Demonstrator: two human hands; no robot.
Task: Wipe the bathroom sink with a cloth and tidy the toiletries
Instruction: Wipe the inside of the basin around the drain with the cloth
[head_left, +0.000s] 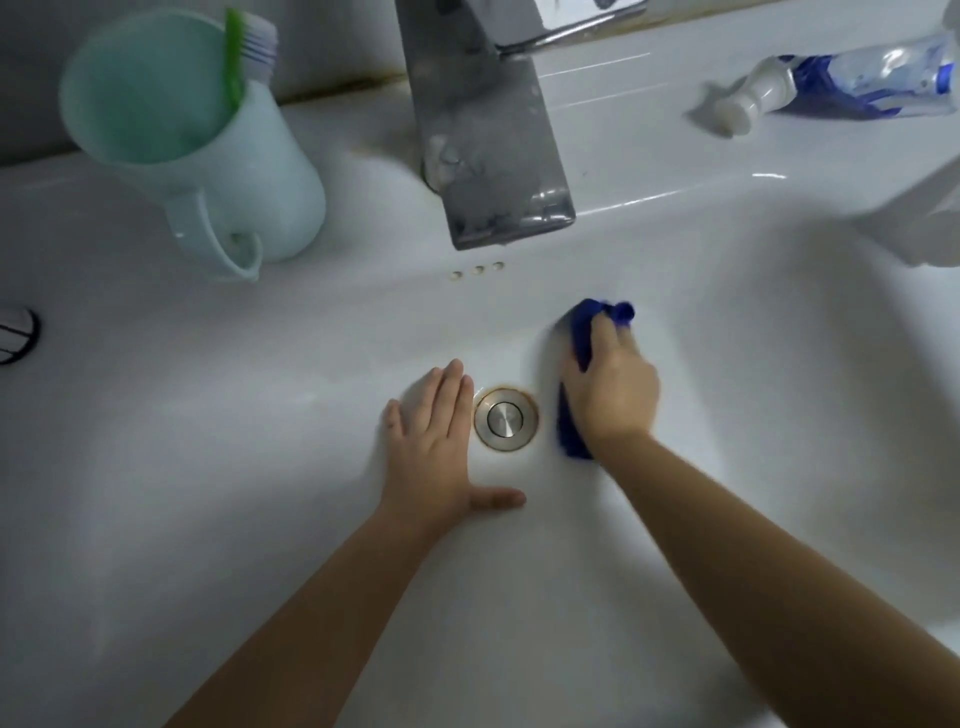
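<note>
Both of my hands are down in the white sink basin (218, 467). My right hand (613, 389) is closed on a dark blue cloth (584, 327) and presses it against the basin just right of the metal drain plug (505, 418). My left hand (436, 447) lies flat on the basin left of the drain, fingers together, thumb stretched out, holding nothing. A pale green cup (208, 140) with a green toothbrush (241, 52) in it stands on the rim at the back left. A blue and white toothpaste tube (841, 85) lies on the rim at the back right.
A steel faucet (483, 135) juts out over the basin at the back centre, with three small overflow holes (478, 270) below it. A white object (924, 218) sits at the right edge. A dark round fitting (15, 335) shows at the far left.
</note>
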